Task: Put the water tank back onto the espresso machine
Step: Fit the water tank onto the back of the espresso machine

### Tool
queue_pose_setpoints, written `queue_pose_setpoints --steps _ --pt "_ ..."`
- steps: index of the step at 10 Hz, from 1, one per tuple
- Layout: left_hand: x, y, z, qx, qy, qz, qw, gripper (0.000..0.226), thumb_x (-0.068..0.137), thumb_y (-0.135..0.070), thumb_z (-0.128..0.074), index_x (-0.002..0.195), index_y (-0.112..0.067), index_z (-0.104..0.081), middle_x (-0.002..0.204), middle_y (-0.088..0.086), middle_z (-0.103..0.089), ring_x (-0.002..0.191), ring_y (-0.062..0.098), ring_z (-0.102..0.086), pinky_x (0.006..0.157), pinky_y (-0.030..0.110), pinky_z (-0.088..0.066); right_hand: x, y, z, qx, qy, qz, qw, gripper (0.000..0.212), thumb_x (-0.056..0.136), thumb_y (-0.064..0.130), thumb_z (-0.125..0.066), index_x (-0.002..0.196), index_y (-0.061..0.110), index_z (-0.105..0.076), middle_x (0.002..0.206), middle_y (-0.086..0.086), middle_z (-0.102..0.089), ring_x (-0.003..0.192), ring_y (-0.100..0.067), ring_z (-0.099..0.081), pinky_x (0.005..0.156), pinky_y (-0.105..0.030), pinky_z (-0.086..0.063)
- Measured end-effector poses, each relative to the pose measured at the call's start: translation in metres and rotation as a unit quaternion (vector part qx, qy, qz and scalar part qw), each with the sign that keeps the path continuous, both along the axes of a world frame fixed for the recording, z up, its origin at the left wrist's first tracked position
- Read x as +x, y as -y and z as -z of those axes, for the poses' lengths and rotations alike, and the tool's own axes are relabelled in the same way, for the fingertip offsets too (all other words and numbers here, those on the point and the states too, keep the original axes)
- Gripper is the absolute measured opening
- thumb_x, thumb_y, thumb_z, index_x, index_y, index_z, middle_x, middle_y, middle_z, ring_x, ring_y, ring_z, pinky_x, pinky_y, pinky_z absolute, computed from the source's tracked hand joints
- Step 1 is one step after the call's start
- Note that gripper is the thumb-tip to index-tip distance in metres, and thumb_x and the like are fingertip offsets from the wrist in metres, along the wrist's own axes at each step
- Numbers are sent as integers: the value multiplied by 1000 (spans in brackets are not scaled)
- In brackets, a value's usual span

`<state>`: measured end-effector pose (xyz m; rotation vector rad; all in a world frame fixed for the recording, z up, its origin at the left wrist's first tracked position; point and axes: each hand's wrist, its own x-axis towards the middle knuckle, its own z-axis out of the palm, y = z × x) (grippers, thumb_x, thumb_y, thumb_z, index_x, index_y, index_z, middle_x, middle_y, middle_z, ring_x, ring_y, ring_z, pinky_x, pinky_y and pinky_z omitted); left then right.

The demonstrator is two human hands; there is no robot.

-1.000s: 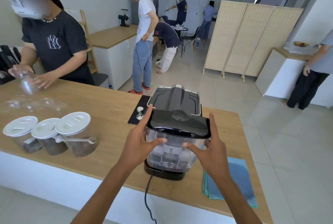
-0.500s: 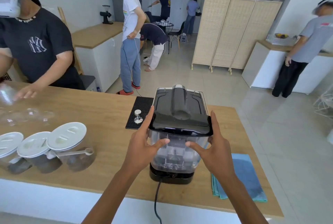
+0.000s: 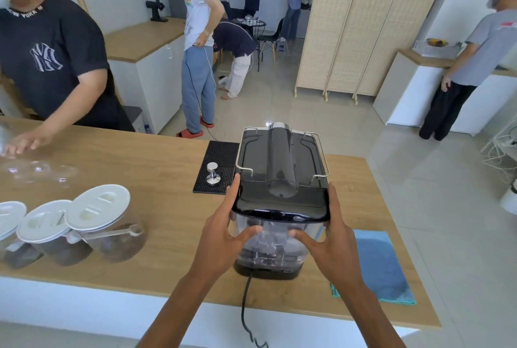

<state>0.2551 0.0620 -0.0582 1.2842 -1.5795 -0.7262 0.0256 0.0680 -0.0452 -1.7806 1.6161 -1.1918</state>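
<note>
Counter (image 3: 156, 168) carries the espresso machine (image 3: 281, 164), rear end towards me. Since a second ago the water tank (image 3: 270, 244) has sunk lower at the back of the machine: its black lid (image 3: 279, 205) now sits nearly level with the machine top, and its foot meets the black base. I judge it seated or almost so; a last downward press may remain. My left hand (image 3: 223, 244) and right hand (image 3: 333, 244) still clasp the tank's clear sides, fingers (image 3: 233, 196) spread along the lid edge, thumbs on the near face. Blue cloth (image 3: 383, 263) lies just beside.
</note>
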Motion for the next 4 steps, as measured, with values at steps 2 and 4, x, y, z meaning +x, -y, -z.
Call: queue_pose_setpoints --steps 2,4 --pt "3 0 10 6 4 1 1000 108 81 -45 -75 155 -46 3 84 2 -62 68 4 -47 70 14 -41 -1 2 7 11 8 11 1000 123 61 82 -71 155 53 4 150 20 -49 122 -4 -54 91 -22 -46" --pt "29 -17 55 72 96 62 991 116 80 -41 -79 155 -45 10 141 -43 -39 123 -5 -52 80 -1 -42 -13 -12 43 61 14 28 998 134 59 79 -75 153 51 16 164 9 -28 138 -12 -41 103 -29 -39"
